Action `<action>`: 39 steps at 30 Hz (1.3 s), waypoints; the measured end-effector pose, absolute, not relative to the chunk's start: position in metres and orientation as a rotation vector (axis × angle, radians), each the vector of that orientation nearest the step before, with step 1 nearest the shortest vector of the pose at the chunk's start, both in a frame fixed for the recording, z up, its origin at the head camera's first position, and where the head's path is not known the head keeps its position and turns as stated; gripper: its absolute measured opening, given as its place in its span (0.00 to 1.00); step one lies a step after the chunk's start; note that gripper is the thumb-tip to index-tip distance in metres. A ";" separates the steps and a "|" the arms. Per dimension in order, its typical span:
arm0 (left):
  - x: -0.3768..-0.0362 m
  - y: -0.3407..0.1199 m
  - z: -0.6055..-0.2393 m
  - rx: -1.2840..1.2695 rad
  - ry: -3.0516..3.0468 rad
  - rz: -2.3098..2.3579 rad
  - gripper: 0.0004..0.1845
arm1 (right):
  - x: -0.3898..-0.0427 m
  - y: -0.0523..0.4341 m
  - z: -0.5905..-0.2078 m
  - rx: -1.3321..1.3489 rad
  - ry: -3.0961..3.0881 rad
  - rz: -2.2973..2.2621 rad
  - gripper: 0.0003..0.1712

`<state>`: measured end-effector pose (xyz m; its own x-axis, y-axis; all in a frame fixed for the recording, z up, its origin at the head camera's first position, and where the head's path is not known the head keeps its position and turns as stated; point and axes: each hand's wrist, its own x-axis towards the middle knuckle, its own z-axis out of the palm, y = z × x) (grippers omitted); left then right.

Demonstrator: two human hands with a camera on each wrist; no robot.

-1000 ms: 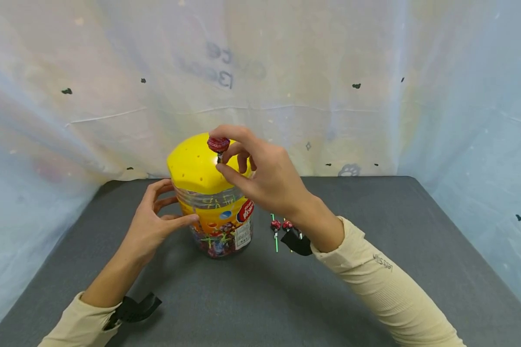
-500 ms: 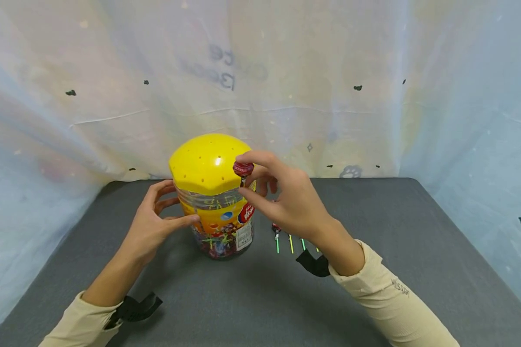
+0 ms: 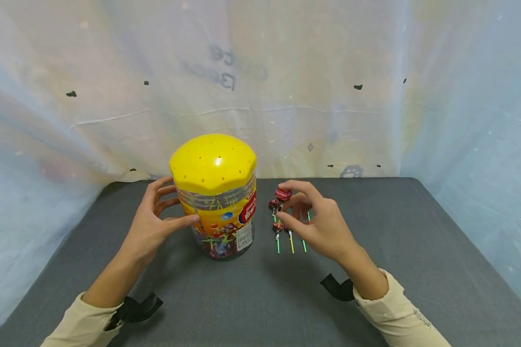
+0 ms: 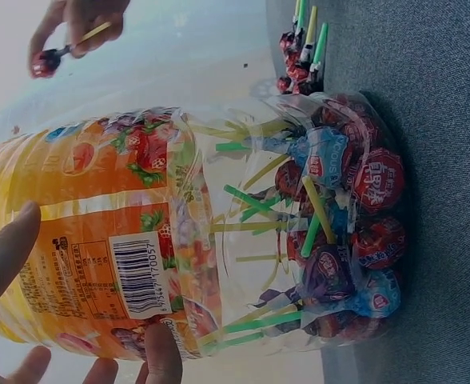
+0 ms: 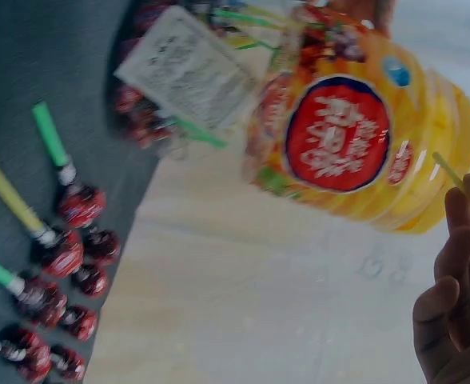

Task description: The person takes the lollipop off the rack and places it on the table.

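A clear plastic jar (image 3: 219,214) of wrapped lollipops stands upright on the dark table, under a domed yellow lid (image 3: 214,164). My left hand (image 3: 154,217) grips its left side, thumb in front and fingers behind. In the left wrist view, wrapped candies (image 4: 379,180) and coloured sticks show through the jar's lower wall. Between thumb and forefinger my right hand (image 3: 323,224) pinches a red-wrapped lollipop (image 3: 283,194) by its stick just below the head, right of the jar. This lollipop is upright, over the lollipops on the table.
Red lollipops (image 5: 59,252) with green and yellow sticks lie in two rows, heads facing each other, right of the jar. My right hand partly hides them in the head view. A pale printed curtain (image 3: 330,120) hangs behind the table (image 3: 243,303).
My right hand has carried the lollipop from in front of the yellow lid down and right, over the rows. My left hand has stayed on the jar.
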<state>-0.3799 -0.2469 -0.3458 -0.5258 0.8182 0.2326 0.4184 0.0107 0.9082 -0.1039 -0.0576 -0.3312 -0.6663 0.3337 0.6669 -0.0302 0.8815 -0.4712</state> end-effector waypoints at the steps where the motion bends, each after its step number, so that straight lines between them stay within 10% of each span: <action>1: -0.380 -0.247 -0.345 1.269 1.934 1.522 0.50 | -0.102 -0.056 -0.333 -0.227 -2.245 0.583 0.33; 39: -0.383 -0.250 -0.339 1.296 1.907 1.475 0.46 | -0.061 0.005 -0.337 -0.554 -2.571 0.586 0.29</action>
<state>-0.3826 -0.2505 -0.3388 -0.4887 0.8454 0.2157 0.4213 0.0122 0.9068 -0.0615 0.0052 -0.3365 -0.8213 0.4670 0.3277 0.2786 0.8296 -0.4839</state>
